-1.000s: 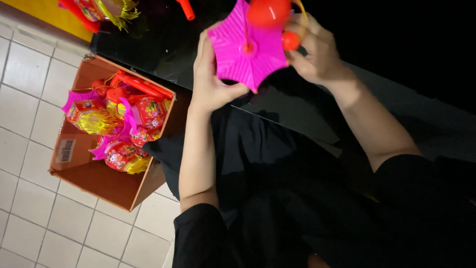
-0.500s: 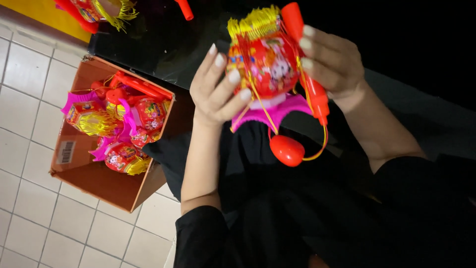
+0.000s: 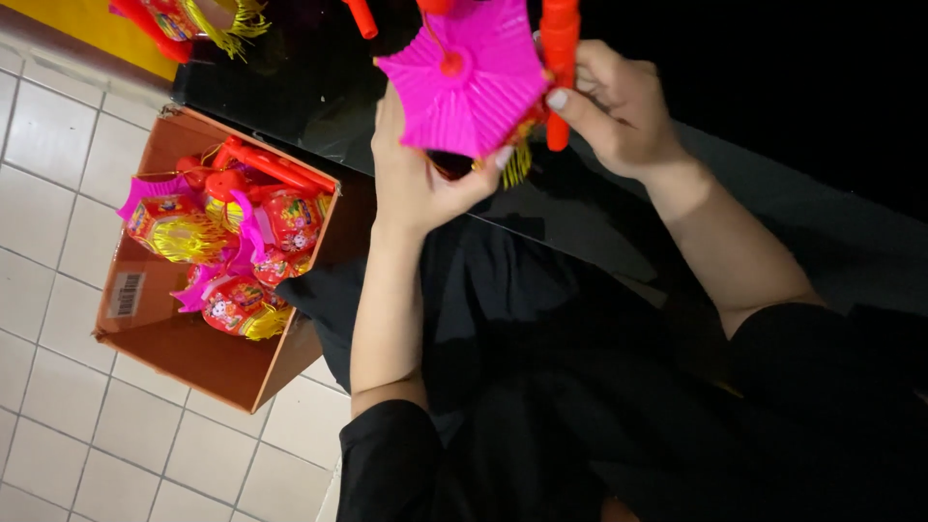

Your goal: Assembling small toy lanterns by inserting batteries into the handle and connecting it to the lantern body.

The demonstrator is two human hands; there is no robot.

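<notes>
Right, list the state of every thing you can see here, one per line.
Pink lantern: held up in both hands, its flat pink end toward the camera.
Red handle: upright, gripped by the right hand.
Left hand: cupped under the lantern.
Cardboard box: open, on the tiled floor, part full of lanterns.
Lantern at the top left: lying on the dark table edge.

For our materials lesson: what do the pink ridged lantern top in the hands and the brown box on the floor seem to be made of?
Pink ridged lantern top: probably thin moulded plastic, with crisp radiating ridges and an even, bright colour. Brown open box: cardboard, by its matt brown, flat folded walls.
</notes>
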